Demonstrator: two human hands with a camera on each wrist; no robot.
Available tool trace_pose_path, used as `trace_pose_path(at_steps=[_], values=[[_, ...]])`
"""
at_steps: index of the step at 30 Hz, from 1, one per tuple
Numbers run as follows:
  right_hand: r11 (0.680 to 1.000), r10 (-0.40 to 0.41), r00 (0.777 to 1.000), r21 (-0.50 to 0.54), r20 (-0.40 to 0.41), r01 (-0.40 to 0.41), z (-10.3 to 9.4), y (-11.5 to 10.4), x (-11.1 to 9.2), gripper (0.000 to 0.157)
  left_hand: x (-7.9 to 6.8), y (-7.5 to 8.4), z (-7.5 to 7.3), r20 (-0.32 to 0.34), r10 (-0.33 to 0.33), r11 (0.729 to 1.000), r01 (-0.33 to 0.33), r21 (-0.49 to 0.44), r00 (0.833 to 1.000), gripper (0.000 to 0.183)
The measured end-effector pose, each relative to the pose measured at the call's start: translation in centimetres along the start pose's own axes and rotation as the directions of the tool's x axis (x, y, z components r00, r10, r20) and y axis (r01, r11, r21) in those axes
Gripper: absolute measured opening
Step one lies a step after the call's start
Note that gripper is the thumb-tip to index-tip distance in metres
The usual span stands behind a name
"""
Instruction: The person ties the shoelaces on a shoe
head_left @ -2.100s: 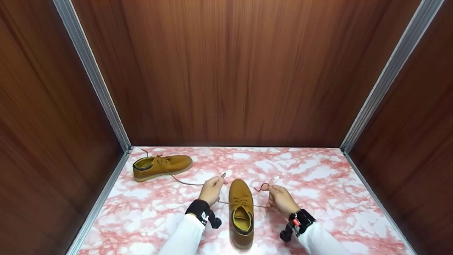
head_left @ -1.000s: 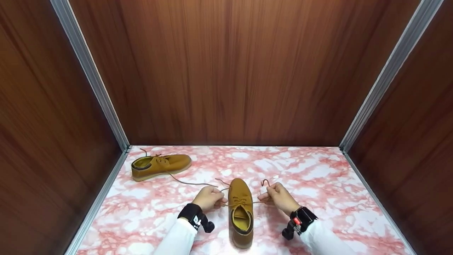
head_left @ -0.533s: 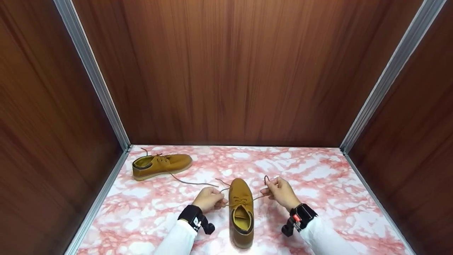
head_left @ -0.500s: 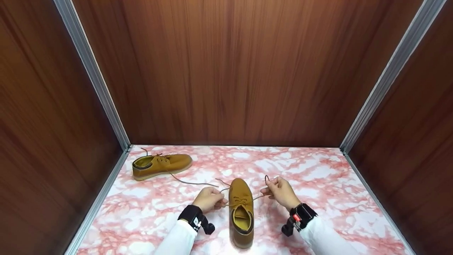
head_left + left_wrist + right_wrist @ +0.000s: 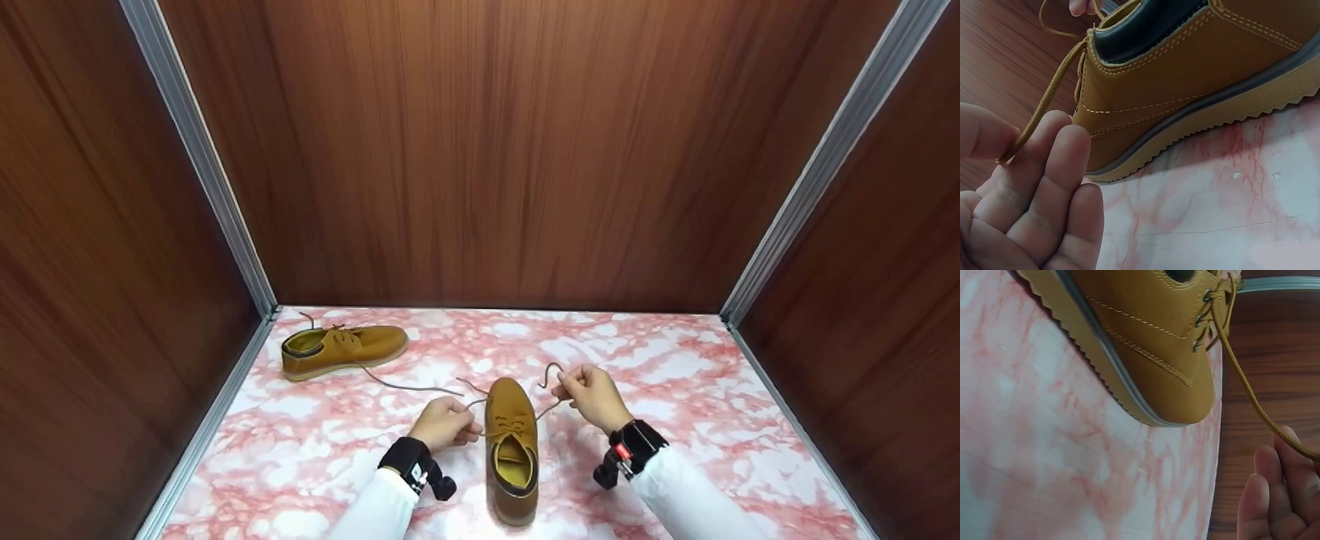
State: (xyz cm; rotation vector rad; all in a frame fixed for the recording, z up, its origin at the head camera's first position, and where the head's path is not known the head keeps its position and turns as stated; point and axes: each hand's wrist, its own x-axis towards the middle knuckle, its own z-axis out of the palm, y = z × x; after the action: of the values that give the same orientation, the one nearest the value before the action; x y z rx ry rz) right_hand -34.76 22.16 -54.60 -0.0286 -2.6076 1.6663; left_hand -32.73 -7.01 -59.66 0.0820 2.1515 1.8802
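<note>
A tan lace-up shoe (image 5: 511, 405) stands upright with its toe pointing away, between the two hands. On its left side, my left hand (image 5: 444, 424) pinches one shoelace (image 5: 1044, 104) between thumb and index finger; the lace's loose end lies beyond the hand, beside the toe. To the right and a little higher, my right hand (image 5: 594, 394) pinches the other shoelace (image 5: 1247, 385), which runs slanting up from the eyelets. A free end of that lace curls out past the right fingertips. The right thumb is hidden in the right wrist view.
A second tan shoe (image 5: 375, 346) lies at the back left, toe to the right, one lace trailing toward the left hand. Both stand on a red-and-white marbled tabletop (image 5: 675, 420). Wood-grain panels (image 5: 487, 150) with metal corner strips enclose the back and sides.
The left hand has come down from near the toe, its lace end now lying beside the shoe. The right hand has risen toward the toe, drawing its lace from level to slanting.
</note>
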Motion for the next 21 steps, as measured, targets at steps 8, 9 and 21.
trace_pose_path(at_steps=[8,9,21], values=[[0.999,-0.046,0.999,-0.017,-0.009,0.046,0.8,-1.4,0.7,0.022,0.0,-0.1,0.0,-0.017,0.028,0.999,-0.027,0.026,0.999,0.015],[0.999,-0.049,0.999,-0.024,-0.013,0.049,0.9,-1.5,0.7,0.022,0.1,-0.1,0.0,-0.020,0.035,0.999,-0.034,0.036,0.999,0.018],[0.988,-0.105,0.994,-0.117,-0.029,0.101,1.8,-3.0,1.4,0.023,-0.1,-0.5,0.4,-0.045,0.081,0.993,-0.077,0.089,0.996,0.011]])
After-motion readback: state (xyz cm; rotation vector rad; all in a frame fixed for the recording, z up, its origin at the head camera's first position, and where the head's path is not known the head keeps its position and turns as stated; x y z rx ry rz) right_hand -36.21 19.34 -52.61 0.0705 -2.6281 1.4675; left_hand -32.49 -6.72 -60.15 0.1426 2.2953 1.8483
